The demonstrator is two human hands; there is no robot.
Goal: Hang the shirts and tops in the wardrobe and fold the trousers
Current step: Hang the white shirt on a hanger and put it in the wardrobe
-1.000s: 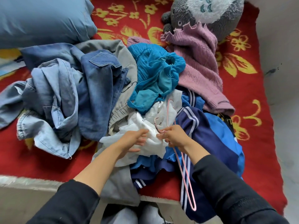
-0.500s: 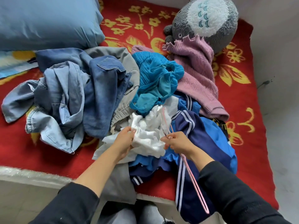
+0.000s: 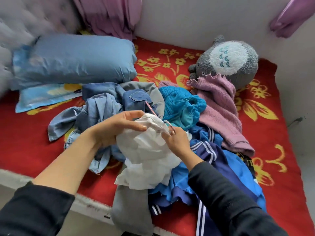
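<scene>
One top [image 3: 146,155]: white, crumpled, gripped by the left hand [image 3: 117,128];
Hanger [image 3: 149,107]: thin, pink, pinched by the right hand [image 3: 178,142].

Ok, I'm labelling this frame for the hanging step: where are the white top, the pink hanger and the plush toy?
white top [image 3: 144,150], head view, on the bunched cloth at its middle.
pink hanger [image 3: 150,109], head view, on the pink bar poking out above the top.
plush toy [image 3: 228,55], head view, on its white fluffy patch.

Single head-worn view, wide-angle, facing forward and down over both forearms. Close in, mid-frame: left hand [image 3: 117,130] and right hand [image 3: 177,142]. Bed [image 3: 25,142] spreads beyond the grip, wall [image 3: 187,23] farthest.
</scene>
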